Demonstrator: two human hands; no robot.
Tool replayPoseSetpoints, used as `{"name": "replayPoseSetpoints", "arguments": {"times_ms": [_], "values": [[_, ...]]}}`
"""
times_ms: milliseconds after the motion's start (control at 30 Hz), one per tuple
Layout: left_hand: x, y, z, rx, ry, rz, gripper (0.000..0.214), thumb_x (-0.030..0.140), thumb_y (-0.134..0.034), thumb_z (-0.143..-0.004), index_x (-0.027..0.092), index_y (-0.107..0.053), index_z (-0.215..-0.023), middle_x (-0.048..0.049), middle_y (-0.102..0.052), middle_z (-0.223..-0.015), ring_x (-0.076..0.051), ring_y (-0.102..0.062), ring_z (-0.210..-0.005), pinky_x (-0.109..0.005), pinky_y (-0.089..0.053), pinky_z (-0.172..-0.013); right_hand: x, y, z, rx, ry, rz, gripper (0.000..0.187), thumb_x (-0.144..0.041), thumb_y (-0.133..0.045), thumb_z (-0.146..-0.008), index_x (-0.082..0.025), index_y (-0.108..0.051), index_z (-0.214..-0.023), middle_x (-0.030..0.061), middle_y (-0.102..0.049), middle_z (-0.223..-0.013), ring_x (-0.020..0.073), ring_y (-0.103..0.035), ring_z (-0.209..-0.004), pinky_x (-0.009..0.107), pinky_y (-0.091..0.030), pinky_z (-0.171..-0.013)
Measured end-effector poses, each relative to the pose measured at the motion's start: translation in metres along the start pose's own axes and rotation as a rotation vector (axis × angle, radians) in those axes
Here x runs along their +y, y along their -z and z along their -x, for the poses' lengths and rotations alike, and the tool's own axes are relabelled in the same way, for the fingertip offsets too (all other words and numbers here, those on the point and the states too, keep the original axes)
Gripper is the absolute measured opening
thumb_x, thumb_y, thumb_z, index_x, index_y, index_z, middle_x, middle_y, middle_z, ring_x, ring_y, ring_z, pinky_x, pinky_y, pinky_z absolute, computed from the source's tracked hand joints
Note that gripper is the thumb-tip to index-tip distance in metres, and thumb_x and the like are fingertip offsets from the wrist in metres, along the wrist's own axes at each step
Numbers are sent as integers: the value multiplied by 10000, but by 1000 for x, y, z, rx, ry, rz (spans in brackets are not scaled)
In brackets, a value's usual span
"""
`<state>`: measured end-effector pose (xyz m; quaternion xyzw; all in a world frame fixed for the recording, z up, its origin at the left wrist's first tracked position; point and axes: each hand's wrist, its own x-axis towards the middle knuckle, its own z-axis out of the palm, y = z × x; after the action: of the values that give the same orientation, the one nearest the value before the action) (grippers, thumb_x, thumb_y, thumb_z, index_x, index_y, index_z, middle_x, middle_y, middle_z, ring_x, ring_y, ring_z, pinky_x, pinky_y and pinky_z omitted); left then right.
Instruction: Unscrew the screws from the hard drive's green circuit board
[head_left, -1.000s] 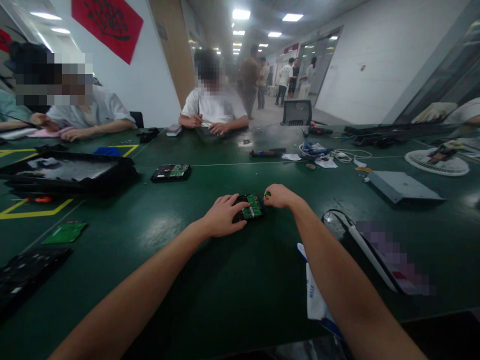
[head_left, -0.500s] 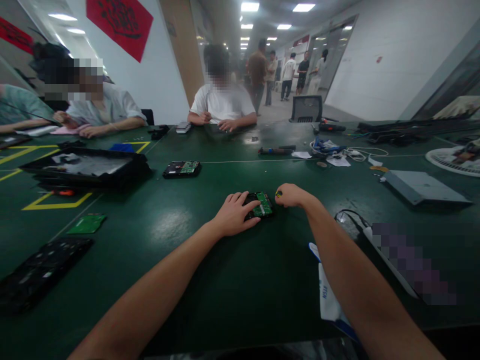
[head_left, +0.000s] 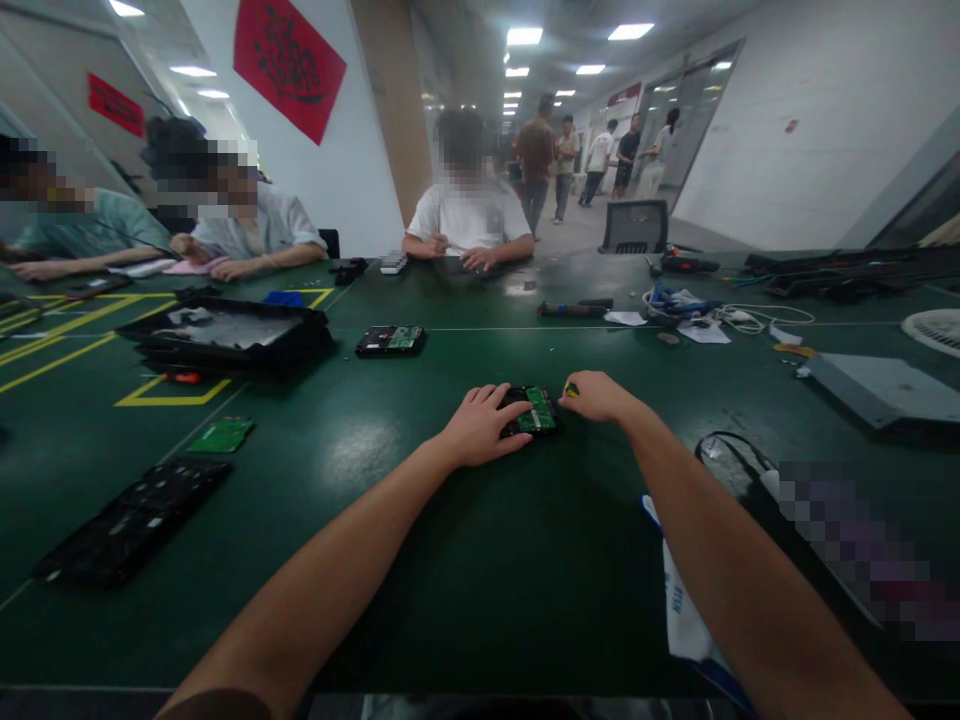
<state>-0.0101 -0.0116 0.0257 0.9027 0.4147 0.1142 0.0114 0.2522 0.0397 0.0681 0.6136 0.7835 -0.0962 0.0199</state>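
A small black hard drive with a green circuit board (head_left: 535, 410) lies on the dark green table (head_left: 480, 560) in front of me. My left hand (head_left: 480, 425) rests flat on its left side, fingers spread over it. My right hand (head_left: 600, 396) is closed in a fist just right of the drive, gripping a small tool with a yellow and black handle (head_left: 571, 389) whose tip points at the board.
A second drive (head_left: 390, 341) and a black tray (head_left: 225, 335) lie further left. A loose green board (head_left: 221, 436) and a black panel (head_left: 135, 520) sit at near left. A grey case (head_left: 877, 390), cables (head_left: 675, 300) and a white bag (head_left: 682, 610) are on the right. People sit across the table.
The view has swung left, so everything has shifted right in the picture. Both hands stay on and beside the drive in the same hold.
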Motion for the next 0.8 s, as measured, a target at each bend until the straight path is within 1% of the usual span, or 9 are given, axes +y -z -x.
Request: {"name": "replayPoseSetpoints", "arguments": {"times_ms": [133,367,433,500,633,667,733,767,800], "values": [[-7,0,0,6,11,5,625,662,-545,-999,351,-535,-1541,-133,-415,-1639,-414,-404,-1485,-596,-360,-1181,1,-4,-1,-17,0,1,286,-370,-687,-939,-153,-782,-1098,181,-771,-1184,319,-730,-1079,363,-528,-859],[-9,-4,0,27,36,12,623,658,-557,-993,348,-548,-1533,-129,-410,-1643,-416,-400,-1486,-609,-357,-1184,2,-4,-1,-20,20,-36,185,-334,-737,-886,-180,-791,-973,133,-790,-1056,283,-736,-965,340,-510,-785],[-9,-4,0,26,28,7,623,661,-552,-994,343,-551,-1531,-134,-411,-1643,-415,-403,-1483,-608,-357,-1183,2,-2,-1,-8,17,-56,175,-332,-747,-867,-180,-781,-946,128,-786,-1032,278,-729,-938,338,-504,-770],[-9,-3,1,27,27,5,624,661,-549,-996,340,-550,-1531,-136,-413,-1642,-414,-406,-1481,-604,-358,-1184,1,3,0,29,10,-79,182,-319,-722,-869,-179,-769,-976,127,-780,-1044,274,-717,-950,340,-501,-785],[-8,-3,1,31,41,0,622,663,-546,-997,343,-549,-1530,-132,-415,-1640,-412,-408,-1479,-598,-363,-1182,-5,21,7,180,7,-144,287,-307,-566,-937,-161,-721,-1130,157,-741,-1115,261,-680,-964,354,-500,-810],[-8,-3,0,33,41,-2,621,662,-545,-998,343,-549,-1530,-131,-417,-1638,-409,-411,-1477,-594,-364,-1182,-7,26,9,268,24,-191,283,-299,-556,-935,-157,-720,-1116,164,-730,-1096,259,-669,-947,362,-500,-812],[-7,-4,0,44,50,-9,614,661,-537,-1002,344,-552,-1527,-131,-424,-1630,-406,-420,-1468,-593,-364,-1179,-13,37,16,424,114,-280,260,-303,-583,-921,-175,-715,-1105,148,-719,-1094,262,-655,-965,375,-500,-838],[-6,-5,-1,54,65,-13,610,662,-531,-1004,345,-555,-1525,-132,-430,-1624,-405,-428,-1461,-596,-364,-1176,-17,41,20,496,155,-314,262,-339,-596,-932,-186,-709,-1112,142,-715,-1119,263,-651,-982,380,-499,-853],[-5,-6,-1,63,83,-17,607,665,-526,-1006,348,-557,-1523,-134,-436,-1618,-406,-437,-1451,-603,-365,-1170,-21,45,24,562,164,-358,270,-382,-606,-943,-191,-700,-1110,137,-714,-1130,257,-655,-965,378,-500,-843]]}}
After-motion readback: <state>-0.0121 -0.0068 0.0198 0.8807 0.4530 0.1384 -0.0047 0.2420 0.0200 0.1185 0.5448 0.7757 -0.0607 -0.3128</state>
